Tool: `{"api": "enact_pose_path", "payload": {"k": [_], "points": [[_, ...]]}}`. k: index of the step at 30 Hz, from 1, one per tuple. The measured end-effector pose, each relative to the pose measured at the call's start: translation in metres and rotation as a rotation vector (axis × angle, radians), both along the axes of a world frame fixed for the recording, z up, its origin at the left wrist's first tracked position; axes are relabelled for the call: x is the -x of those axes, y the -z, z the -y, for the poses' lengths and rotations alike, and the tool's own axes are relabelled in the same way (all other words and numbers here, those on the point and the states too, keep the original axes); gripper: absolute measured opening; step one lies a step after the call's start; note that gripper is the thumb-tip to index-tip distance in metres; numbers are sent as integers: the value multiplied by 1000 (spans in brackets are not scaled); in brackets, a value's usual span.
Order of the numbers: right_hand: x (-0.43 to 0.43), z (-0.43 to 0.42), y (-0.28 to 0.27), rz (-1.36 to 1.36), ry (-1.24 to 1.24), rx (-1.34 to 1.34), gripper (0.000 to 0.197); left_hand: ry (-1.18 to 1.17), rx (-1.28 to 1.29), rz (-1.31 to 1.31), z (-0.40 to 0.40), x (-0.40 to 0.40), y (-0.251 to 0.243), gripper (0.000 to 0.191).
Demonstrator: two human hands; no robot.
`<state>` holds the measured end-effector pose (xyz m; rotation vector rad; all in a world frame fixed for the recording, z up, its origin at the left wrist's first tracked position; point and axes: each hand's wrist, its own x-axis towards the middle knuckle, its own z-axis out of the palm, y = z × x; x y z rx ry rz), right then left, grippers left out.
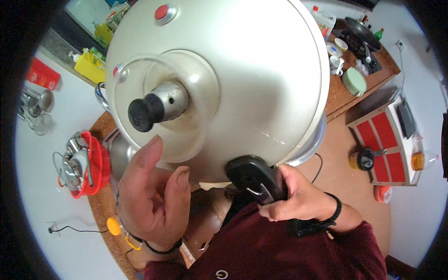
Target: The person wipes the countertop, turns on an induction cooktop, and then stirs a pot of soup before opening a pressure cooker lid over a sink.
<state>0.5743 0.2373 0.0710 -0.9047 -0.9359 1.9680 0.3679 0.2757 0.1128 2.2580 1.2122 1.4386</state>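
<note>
A large pale metal vessel (266,80), domed like a pot lid, fills the middle of the view close to the camera. From its centre rises a metal post with a black knob (141,113), ringed by a clear round plastic cover (175,152). Red buttons (161,12) sit on its surface. My right hand (301,199) is closed around the black plastic handle (255,176) at the lower edge. Below the clear cover, my left hand (154,196) is raised with fingers curled and apart, holding nothing visible. Whether it touches the cover cannot be told.
A red basket (99,168) of utensils and a metal sink (120,154) lie left. Yellow pump bottles (89,66) stand upper left. At the upper right a counter (381,71) bears a frying pan (362,33) and a green container (354,81); below it stands a red-and-white cabinet (385,143).
</note>
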Motion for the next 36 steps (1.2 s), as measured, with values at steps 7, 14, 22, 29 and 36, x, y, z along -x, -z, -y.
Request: {"api": "enact_pose_path", "payload": {"k": [7, 14, 22, 29, 36], "points": [[1, -2, 4, 64, -38, 32, 38, -63, -41, -284, -4, 0, -35, 47], [2, -2, 9, 101, -92, 50, 57, -72, -171, -359, -14, -1, -38, 52], [7, 1, 14, 88, -54, 47, 56, -2, -164, -398, -18, 3, -29, 43], [7, 7, 15, 152, -61, 38, 57, 155, -92, -246, -16, 8, -29, 40], [2, 12, 16, 232, -62, 29, 59, -38, 80, -148, 3, 20, -30, 53]]}}
